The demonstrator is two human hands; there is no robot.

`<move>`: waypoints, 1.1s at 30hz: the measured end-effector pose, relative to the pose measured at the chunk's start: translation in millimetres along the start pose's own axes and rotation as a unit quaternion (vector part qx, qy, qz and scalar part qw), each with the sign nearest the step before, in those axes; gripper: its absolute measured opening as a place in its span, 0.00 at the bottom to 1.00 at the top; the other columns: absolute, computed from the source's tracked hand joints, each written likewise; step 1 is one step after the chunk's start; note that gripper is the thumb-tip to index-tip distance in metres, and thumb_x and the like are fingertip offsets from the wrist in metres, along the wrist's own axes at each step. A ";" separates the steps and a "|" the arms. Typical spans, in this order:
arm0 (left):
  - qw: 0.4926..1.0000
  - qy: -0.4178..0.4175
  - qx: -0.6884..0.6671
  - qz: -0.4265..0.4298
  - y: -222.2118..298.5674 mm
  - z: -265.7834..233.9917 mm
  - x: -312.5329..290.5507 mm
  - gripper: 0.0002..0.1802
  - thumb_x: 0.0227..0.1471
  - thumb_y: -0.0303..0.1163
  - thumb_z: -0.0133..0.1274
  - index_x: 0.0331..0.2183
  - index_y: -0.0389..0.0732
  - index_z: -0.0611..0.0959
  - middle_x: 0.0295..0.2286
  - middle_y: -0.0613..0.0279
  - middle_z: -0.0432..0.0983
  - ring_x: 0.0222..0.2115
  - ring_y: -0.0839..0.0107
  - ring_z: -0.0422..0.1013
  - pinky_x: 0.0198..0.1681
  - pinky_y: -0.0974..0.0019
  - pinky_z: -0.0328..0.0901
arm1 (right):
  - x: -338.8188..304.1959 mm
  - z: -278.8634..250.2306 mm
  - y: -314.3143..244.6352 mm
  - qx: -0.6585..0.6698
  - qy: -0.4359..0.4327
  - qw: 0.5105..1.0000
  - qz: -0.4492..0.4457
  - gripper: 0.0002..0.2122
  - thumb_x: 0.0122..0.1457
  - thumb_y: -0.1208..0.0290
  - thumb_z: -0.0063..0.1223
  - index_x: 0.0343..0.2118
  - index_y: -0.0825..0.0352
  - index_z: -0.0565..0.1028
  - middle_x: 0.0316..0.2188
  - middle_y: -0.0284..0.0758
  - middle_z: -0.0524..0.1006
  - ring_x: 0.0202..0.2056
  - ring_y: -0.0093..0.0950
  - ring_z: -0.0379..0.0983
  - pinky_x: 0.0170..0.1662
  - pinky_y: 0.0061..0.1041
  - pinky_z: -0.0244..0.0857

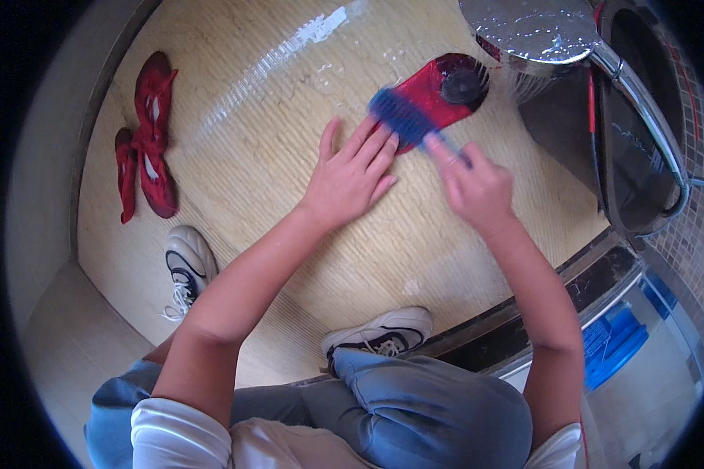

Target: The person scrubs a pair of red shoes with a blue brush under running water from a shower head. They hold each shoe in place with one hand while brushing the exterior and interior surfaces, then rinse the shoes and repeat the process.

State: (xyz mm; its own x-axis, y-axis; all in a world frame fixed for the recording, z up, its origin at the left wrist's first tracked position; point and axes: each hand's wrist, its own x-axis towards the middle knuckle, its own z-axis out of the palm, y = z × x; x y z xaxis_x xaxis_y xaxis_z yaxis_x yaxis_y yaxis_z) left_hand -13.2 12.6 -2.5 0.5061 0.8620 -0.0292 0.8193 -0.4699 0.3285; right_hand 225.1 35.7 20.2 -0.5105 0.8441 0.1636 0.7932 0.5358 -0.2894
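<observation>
Head view, red shoe (446,98): sole-up (apparently) on wood-look floor (461,234); approx 1 o'clock fr L grip (350,176), 11 fr R grip (477,184); long axis 8-to-2.
L grip: released, fingers spread, tips at shoe's 8 o'clock end (nearer hand).
R grip: clenched on handle of blue brush (403,116); head, blurred, over same end.
In way: L fingertips, hard by brush.
Around shoe: red shoes (152,144) 9 o'clock; shower head (536,31) 2.

Under your bristly, plastic-looking brush (404,116), the shoe (434,92) looks like wet, glossy cloth; the far-right shower head (536,31), smooth, shiny metal.
</observation>
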 end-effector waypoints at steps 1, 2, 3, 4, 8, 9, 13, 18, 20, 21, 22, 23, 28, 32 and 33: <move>1.000 0.008 0.005 0.004 0.2 -0.4 0.0 0.32 0.53 0.47 0.52 0.55 0.41 0.69 0.59 0.60 0.61 0.63 0.64 0.53 0.63 0.40 0.36 | -0.5 0.1 2.4 -0.020 0.008 1.000 0.020 0.21 0.53 0.69 0.55 0.52 0.45 0.76 0.25 0.33 0.71 0.18 0.31 0.71 0.18 0.32 0.65; 1.000 0.015 0.009 0.008 0.9 -1.6 1.1 0.32 0.53 0.47 0.52 0.55 0.41 0.69 0.59 0.60 0.61 0.63 0.64 0.54 0.63 0.40 0.36 | -0.5 -0.5 9.1 -0.039 0.015 0.998 0.041 0.21 0.53 0.69 0.56 0.52 0.45 0.76 0.25 0.33 0.71 0.18 0.32 0.71 0.19 0.32 0.65; 1.000 0.023 0.014 0.012 1.9 -2.9 2.3 0.32 0.53 0.47 0.52 0.55 0.41 0.69 0.58 0.60 0.62 0.62 0.63 0.54 0.64 0.40 0.36 | -0.4 -1.9 16.6 -0.059 0.023 0.996 0.061 0.21 0.53 0.69 0.56 0.52 0.46 0.76 0.25 0.33 0.71 0.18 0.32 0.71 0.19 0.33 0.65; 1.000 0.024 0.011 0.003 2.5 -4.8 3.5 0.32 0.53 0.47 0.52 0.55 0.42 0.70 0.57 0.60 0.63 0.62 0.63 0.55 0.63 0.40 0.37 | 3.8 -6.9 25.0 -0.054 0.045 0.993 0.098 0.22 0.54 0.69 0.55 0.54 0.49 0.74 0.25 0.34 0.71 0.21 0.36 0.73 0.21 0.35 0.67; 0.997 0.037 -0.035 -0.056 13.8 -10.3 14.0 0.29 0.53 0.44 0.53 0.55 0.45 0.71 0.54 0.60 0.66 0.60 0.63 0.58 0.63 0.40 0.41 | 27.7 -9.3 27.7 -0.019 0.112 0.986 0.125 0.25 0.53 0.69 0.55 0.57 0.51 0.70 0.30 0.36 0.74 0.27 0.40 0.75 0.25 0.37 0.69; 0.995 0.043 -0.054 -0.078 17.8 -10.1 17.6 0.28 0.53 0.42 0.53 0.55 0.46 0.72 0.54 0.60 0.66 0.59 0.63 0.58 0.62 0.40 0.42 | 39.0 -5.6 24.3 -0.001 0.121 0.987 0.105 0.25 0.52 0.69 0.55 0.57 0.51 0.70 0.33 0.37 0.74 0.29 0.40 0.76 0.27 0.39 0.70; 0.996 0.065 0.031 -0.045 19.9 1.3 29.3 0.25 0.52 0.35 0.51 0.54 0.52 0.73 0.53 0.61 0.67 0.58 0.62 0.60 0.61 0.42 0.46 | 80.0 7.7 36.2 0.031 0.052 0.995 0.074 0.23 0.50 0.69 0.55 0.53 0.55 0.70 0.45 0.40 0.74 0.38 0.42 0.76 0.37 0.45 0.70; 0.990 0.097 0.101 -0.007 -9.2 -6.2 43.4 0.25 0.48 0.33 0.49 0.51 0.55 0.76 0.52 0.64 0.68 0.57 0.62 0.61 0.60 0.45 0.49 | 92.6 6.1 46.7 -0.054 -0.081 0.983 0.156 0.21 0.52 0.61 0.54 0.49 0.61 0.70 0.50 0.41 0.71 0.42 0.45 0.75 0.41 0.46 0.70; 0.986 0.129 0.106 -0.010 -26.2 -13.0 52.5 0.23 0.49 0.33 0.48 0.50 0.55 0.78 0.52 0.65 0.68 0.57 0.63 0.61 0.60 0.46 0.50 | 79.9 2.0 34.3 -0.041 -0.103 0.970 0.214 0.20 0.53 0.60 0.53 0.47 0.63 0.70 0.49 0.43 0.73 0.40 0.46 0.76 0.40 0.46 0.70; 0.983 0.147 0.108 -0.010 -33.4 -17.0 58.4 0.23 0.49 0.33 0.48 0.49 0.55 0.79 0.52 0.66 0.69 0.56 0.64 0.61 0.60 0.47 0.50 | 72.4 0.9 30.0 -0.016 -0.081 0.970 0.230 0.20 0.53 0.61 0.53 0.47 0.64 0.70 0.46 0.44 0.75 0.38 0.45 0.76 0.40 0.45 0.70; 0.983 0.152 0.099 -0.011 -35.8 -19.8 66.8 0.21 0.49 0.33 0.47 0.47 0.56 0.80 0.52 0.67 0.69 0.56 0.66 0.62 0.59 0.48 0.50 | 61.9 -0.3 27.1 0.006 -0.059 0.967 0.247 0.19 0.53 0.62 0.54 0.47 0.65 0.70 0.43 0.45 0.76 0.37 0.45 0.77 0.39 0.43 0.70; 0.984 0.146 0.107 -0.003 -36.4 -20.6 74.7 0.22 0.49 0.33 0.47 0.47 0.55 0.80 0.52 0.67 0.69 0.56 0.66 0.62 0.59 0.49 0.50 | 51.4 0.0 25.4 0.028 -0.036 0.964 0.264 0.19 0.53 0.63 0.55 0.47 0.66 0.70 0.40 0.46 0.77 0.35 0.45 0.77 0.38 0.42 0.70; 0.991 0.113 0.075 0.007 -17.5 -13.1 101.6 0.25 0.49 0.35 0.51 0.52 0.51 0.76 0.54 0.64 0.67 0.58 0.66 0.59 0.60 0.46 0.50 | -0.6 1.4 22.5 0.363 -0.001 0.839 0.405 0.16 0.53 0.71 0.58 0.44 0.70 0.70 0.29 0.39 0.79 0.30 0.30 0.77 0.35 0.30 0.69; 0.993 0.087 -0.071 -0.022 21.3 -4.8 81.3 0.31 0.53 0.45 0.51 0.57 0.47 0.69 0.60 0.56 0.59 0.63 0.55 0.51 0.63 0.43 0.45 | -16.3 -5.8 23.5 0.362 0.043 0.832 0.417 0.16 0.56 0.73 0.58 0.46 0.71 0.71 0.30 0.35 0.79 0.31 0.22 0.73 0.36 0.26 0.68; 0.994 0.073 -0.078 -0.019 27.6 1.6 72.5 0.32 0.53 0.45 0.51 0.58 0.47 0.68 0.60 0.56 0.58 0.64 0.54 0.50 0.64 0.43 0.45 | -17.2 -4.4 25.6 0.337 0.062 0.857 0.384 0.17 0.56 0.73 0.58 0.48 0.71 0.71 0.31 0.37 0.79 0.31 0.24 0.74 0.37 0.27 0.68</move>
State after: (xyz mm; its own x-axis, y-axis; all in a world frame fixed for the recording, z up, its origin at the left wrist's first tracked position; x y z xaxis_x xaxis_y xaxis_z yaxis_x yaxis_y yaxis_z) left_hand 46.5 61.8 3.0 0.4211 0.9025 0.0900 0.7794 -0.4108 0.4730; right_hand 255.6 35.0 14.1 0.1495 0.9610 -0.2328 0.4868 -0.2765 -0.8286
